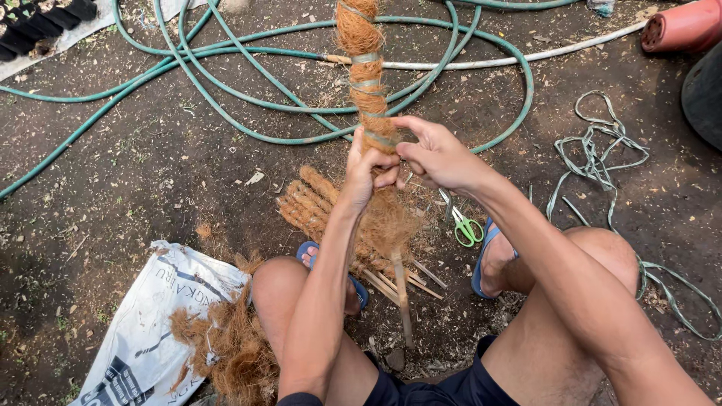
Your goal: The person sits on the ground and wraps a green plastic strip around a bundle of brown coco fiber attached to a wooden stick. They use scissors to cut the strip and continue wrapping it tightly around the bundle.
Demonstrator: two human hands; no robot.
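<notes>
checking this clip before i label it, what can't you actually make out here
- Head view: top of the coir-wrapped pole is cut off by the upper edge.
- Where the left hand and right hand grip the pole, the fingers hide the wrap.
- Terracotta pot is cut off at the corner.
- Scissors: blades partly hidden by the forearm.

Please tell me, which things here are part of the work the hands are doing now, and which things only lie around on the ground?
In use:
- coir-wrapped stick, held by left hand and right hand
- loose coir heap on white sack
- finished coir sticks
- green scissors
- green strapping, probably

Lying about:
- green hose
- terracotta pot
</notes>
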